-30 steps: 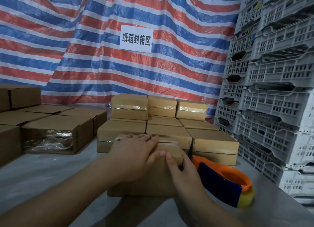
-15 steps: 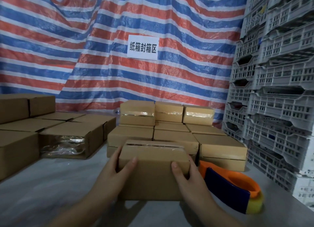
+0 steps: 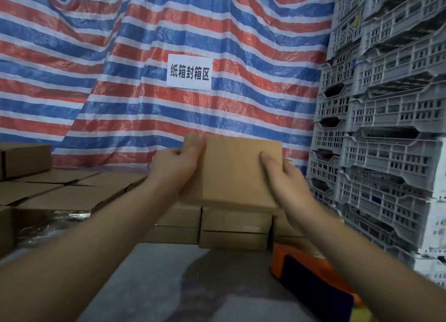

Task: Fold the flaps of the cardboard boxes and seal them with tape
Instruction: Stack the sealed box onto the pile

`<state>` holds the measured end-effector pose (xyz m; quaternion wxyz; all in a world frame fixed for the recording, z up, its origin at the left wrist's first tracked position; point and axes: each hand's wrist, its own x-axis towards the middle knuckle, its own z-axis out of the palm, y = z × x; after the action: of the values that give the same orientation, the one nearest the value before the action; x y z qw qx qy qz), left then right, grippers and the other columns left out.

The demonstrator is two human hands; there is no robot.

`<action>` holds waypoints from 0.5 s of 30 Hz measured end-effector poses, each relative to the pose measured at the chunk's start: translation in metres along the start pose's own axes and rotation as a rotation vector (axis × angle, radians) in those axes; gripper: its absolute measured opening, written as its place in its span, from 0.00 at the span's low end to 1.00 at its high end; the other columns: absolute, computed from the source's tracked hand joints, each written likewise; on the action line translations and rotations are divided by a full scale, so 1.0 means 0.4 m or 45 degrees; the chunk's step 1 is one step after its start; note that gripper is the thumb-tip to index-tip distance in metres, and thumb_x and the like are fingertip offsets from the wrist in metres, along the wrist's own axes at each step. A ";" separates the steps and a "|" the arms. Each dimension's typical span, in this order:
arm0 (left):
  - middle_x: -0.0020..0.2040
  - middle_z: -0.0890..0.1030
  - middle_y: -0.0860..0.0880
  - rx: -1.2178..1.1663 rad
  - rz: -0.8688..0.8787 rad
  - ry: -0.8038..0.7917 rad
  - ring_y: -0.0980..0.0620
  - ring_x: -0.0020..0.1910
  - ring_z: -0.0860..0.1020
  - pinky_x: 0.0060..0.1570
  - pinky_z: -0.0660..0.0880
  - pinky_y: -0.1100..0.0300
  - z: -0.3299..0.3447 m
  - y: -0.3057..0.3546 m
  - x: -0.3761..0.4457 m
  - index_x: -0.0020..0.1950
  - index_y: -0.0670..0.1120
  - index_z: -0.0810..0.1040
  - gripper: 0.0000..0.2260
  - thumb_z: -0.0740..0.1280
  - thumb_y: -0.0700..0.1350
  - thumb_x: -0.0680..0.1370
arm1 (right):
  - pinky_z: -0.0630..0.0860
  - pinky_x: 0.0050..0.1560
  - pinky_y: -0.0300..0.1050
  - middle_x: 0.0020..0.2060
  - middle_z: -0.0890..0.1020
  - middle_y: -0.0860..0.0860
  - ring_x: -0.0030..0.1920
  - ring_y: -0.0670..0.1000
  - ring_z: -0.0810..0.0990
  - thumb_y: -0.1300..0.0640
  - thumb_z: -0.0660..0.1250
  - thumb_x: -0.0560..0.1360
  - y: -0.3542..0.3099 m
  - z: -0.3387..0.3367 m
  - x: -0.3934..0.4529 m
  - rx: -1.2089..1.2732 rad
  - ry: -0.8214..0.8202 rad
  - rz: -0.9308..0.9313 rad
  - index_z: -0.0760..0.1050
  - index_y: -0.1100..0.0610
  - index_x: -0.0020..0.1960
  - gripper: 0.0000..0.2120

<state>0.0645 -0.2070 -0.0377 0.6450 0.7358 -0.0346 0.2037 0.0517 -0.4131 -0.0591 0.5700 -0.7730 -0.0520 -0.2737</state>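
Both hands, left hand [image 3: 177,168] and right hand [image 3: 287,184], pinch the small brown cardboard box [image 3: 237,174] by its edges in mid-air (thumbs in front), so it might slip onto the stacked brown boxes [image 3: 235,227] below.

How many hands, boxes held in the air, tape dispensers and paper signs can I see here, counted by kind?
Hands: 2 (left hand, right hand)
Held box: 1
Tape dispenser: 1
Paper sign: 1
Total: 5
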 end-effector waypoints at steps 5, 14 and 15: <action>0.52 0.75 0.46 0.038 -0.152 -0.072 0.48 0.44 0.75 0.40 0.72 0.55 0.145 0.078 0.208 0.68 0.42 0.67 0.32 0.65 0.65 0.76 | 0.80 0.40 0.47 0.50 0.85 0.52 0.46 0.55 0.85 0.33 0.61 0.75 0.012 -0.054 0.259 0.067 -0.075 0.347 0.75 0.51 0.64 0.27; 0.42 0.77 0.44 0.238 -0.291 -0.362 0.47 0.38 0.76 0.34 0.76 0.54 0.313 -0.030 0.432 0.45 0.44 0.71 0.08 0.60 0.45 0.82 | 0.77 0.54 0.59 0.33 0.83 0.54 0.41 0.57 0.80 0.37 0.62 0.77 0.182 -0.022 0.531 0.077 -0.159 0.680 0.76 0.52 0.47 0.18; 0.41 0.77 0.43 0.276 -0.301 -0.375 0.46 0.38 0.76 0.33 0.75 0.53 0.327 -0.039 0.452 0.44 0.44 0.70 0.07 0.60 0.43 0.81 | 0.78 0.54 0.60 0.30 0.83 0.54 0.41 0.58 0.81 0.37 0.64 0.76 0.197 -0.017 0.551 0.084 -0.164 0.715 0.75 0.53 0.46 0.18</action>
<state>0.2679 -0.2921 -0.0011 0.5693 0.8216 -0.0198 0.0192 0.2661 -0.4973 -0.0186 0.6437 -0.7540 0.1193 -0.0536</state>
